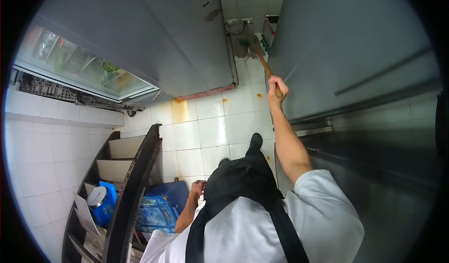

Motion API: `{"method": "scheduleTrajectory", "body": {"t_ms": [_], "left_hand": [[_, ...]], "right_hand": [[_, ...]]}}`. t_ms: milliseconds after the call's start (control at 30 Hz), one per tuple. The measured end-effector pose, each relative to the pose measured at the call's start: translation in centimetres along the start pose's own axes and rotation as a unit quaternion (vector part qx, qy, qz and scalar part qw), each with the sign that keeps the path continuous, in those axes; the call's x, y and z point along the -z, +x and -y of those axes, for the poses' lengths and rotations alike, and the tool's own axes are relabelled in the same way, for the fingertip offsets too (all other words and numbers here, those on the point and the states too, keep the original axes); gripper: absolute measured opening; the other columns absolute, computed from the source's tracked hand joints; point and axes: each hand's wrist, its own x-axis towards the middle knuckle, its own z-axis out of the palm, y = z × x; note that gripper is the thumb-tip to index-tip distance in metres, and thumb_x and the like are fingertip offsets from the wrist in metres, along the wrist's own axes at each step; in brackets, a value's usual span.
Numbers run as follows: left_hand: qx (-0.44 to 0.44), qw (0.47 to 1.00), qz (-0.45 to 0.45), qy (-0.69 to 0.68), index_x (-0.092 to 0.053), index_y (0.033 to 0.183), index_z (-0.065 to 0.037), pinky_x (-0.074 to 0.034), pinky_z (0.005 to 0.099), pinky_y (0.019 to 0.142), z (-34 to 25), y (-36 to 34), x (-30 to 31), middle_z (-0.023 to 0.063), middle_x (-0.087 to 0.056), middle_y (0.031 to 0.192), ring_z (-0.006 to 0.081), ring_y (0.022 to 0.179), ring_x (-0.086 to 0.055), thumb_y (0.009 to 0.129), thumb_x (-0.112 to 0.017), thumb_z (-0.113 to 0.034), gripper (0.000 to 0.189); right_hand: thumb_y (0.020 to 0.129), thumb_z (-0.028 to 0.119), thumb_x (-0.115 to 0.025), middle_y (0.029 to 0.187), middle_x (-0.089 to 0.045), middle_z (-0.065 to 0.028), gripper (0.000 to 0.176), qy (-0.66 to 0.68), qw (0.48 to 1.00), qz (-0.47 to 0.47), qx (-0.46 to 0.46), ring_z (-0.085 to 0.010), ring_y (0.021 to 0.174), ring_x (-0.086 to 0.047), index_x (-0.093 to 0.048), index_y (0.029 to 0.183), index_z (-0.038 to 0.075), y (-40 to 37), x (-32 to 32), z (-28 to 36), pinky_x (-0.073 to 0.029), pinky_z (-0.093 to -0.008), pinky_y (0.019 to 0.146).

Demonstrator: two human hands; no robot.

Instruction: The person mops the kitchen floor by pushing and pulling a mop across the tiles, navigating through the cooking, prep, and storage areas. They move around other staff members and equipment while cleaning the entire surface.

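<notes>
My right hand (277,89) is stretched forward and wrapped round the near end of a wooden handle (265,65). The handle slants away between two large grey metal cabinets, towards a wet-looking grey patch (245,48) at the back wall. What sits on its far end is too small and blurred to name. Beside my left hip, against the black apron (243,176), hangs my left hand (199,187). Its fingers are curled in, and I see nothing in them.
A grey cabinet (187,38) with a glass front stands left, another grey cabinet (346,43) right. Dark-framed steps (121,169) hold a blue scale (100,202). Blue crates (156,209) stand beside them. The white tiled floor (210,129) has rust stains.
</notes>
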Motion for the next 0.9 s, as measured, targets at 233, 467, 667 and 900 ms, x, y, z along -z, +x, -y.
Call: {"method": "scheduleTrajectory", "body": {"t_ms": [233,467,667,900], "left_hand": [[-0.058,0.993,-0.011,-0.099,-0.071,0.106,-0.006,-0.053,0.0385,0.066,-0.8,4.8,4.4,0.0065,-0.073,0.092,0.019,0.078,-0.068,0.093,-0.06,-0.023,0.023],[-0.22,0.961,-0.079,0.146,-0.075,0.1,-0.004,-0.056,0.0427,0.086,-3.3,4.7,2.9,0.0182,-0.076,0.098,0.0333,0.095,-0.073,0.085,-0.072,-0.033,0.033],[-0.35,0.913,0.115,0.177,-0.069,0.115,-0.007,-0.055,0.0439,0.09,-11.6,-3.9,-9.5,0.0153,-0.074,0.103,0.0336,0.099,-0.071,0.084,-0.074,-0.031,0.04],[-0.688,0.665,0.101,0.271,-0.061,0.134,-0.015,-0.044,0.0503,0.104,-13.9,-14.3,-19.4,0.0222,-0.054,0.137,0.0393,0.127,-0.053,0.072,-0.08,-0.022,0.065]], "right_hand": [[0.088,0.001,-0.056,0.074,-0.061,-0.0081,0.011,0.025,0.999,0.027,0.029,-0.0199,0.074,-0.059,-0.059,0.078,-0.003,-12.3,9.0,7.7,-0.054,-0.0392,0.087],[0.086,0.001,-0.057,0.071,-0.058,-0.0108,0.013,0.012,0.997,0.078,0.007,-0.0203,0.068,-0.055,-0.055,0.075,-0.004,-21.9,15.8,25.6,-0.052,-0.0411,0.084],[0.089,0.009,-0.064,0.07,-0.057,-0.0122,0.024,0.033,0.997,0.067,-0.028,-0.0227,0.065,-0.051,-0.053,0.071,-0.002,-27.4,20.5,40.5,-0.049,-0.0469,0.08],[0.089,0.015,-0.061,0.064,-0.053,-0.011,0.027,-0.038,0.992,0.062,-0.099,-0.0233,0.059,-0.048,-0.052,0.068,0.0,-30.7,22.9,58.0,-0.043,-0.0449,0.066]]}}
